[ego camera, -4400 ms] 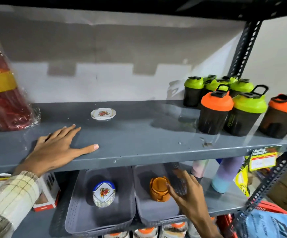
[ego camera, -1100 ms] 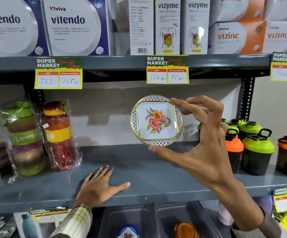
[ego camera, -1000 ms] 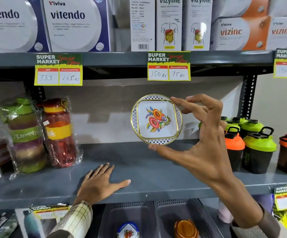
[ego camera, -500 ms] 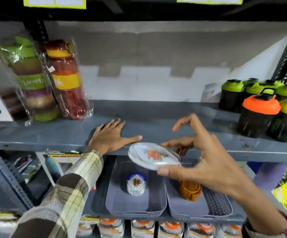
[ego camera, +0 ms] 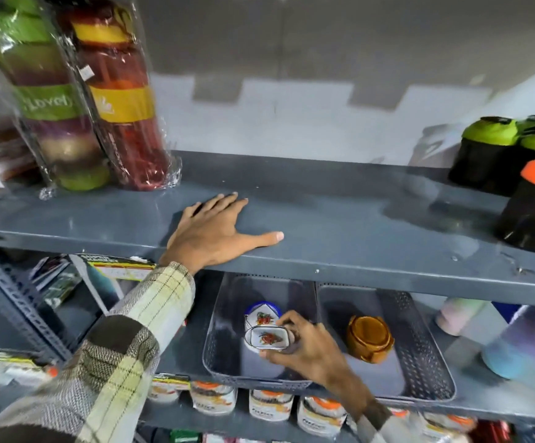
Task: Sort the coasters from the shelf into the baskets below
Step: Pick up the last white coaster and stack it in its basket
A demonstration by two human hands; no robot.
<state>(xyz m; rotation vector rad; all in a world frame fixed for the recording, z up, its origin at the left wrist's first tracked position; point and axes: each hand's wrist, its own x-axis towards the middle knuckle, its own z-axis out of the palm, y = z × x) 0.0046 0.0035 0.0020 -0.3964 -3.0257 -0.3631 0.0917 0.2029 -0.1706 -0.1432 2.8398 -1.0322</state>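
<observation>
My right hand is down inside the left grey basket and grips a white floral coaster by its edge. The coaster sits on or just above a stack of matching white coasters; I cannot tell if it touches. In the right grey basket stands a stack of orange-brown coasters. My left hand lies flat, fingers spread, on the grey shelf above the baskets. No coaster shows on that shelf.
Wrapped stacks of coloured containers stand at the shelf's left. Black shaker bottles with green and orange lids crowd its right end. Pastel bottles stand right of the baskets. Jars line the shelf below.
My right hand carried the floral coaster from in front of the shelf down into the left basket, onto the white stack. My view tilted down. The left hand stayed flat on the shelf.
</observation>
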